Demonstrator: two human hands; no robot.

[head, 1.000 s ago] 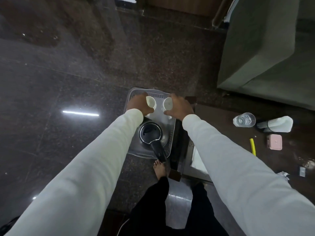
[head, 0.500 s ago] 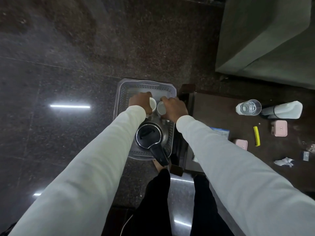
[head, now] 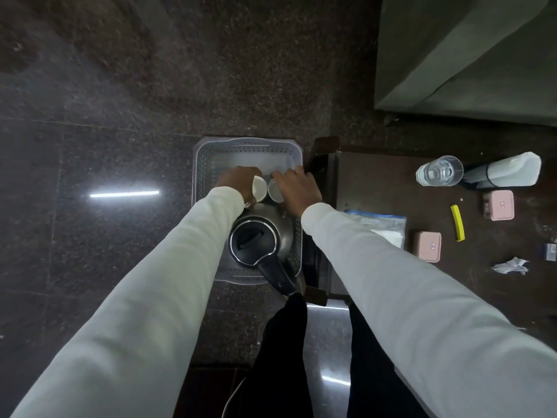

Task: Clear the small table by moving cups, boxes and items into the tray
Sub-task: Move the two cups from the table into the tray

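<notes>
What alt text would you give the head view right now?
Seen from above, the left hand and right hand each hold a small white cup over a grey tray on the floor, beside a black kettle. On the dark table to the right lie two pink boxes, a glass, a plastic bag and a yellow clip.

A single wide-angle view looks from the person's head steeply down, almost straight at the dark speckled stone floor (head: 120, 267), so that both white-sleeved arms run from the bottom corners up toward the centre, where the left hand (head: 238, 182) and right hand (head: 297, 188) meet over the grey perforated plastic tray (head: 247, 146). The tray and the black-lidded steel kettle (head: 256, 239) sit mid-frame at arm's reach, the dark brown wooden table (head: 391, 182) fills the right side, and the person's dark trouser legs show at the bottom edge, bent by the lens
</notes>
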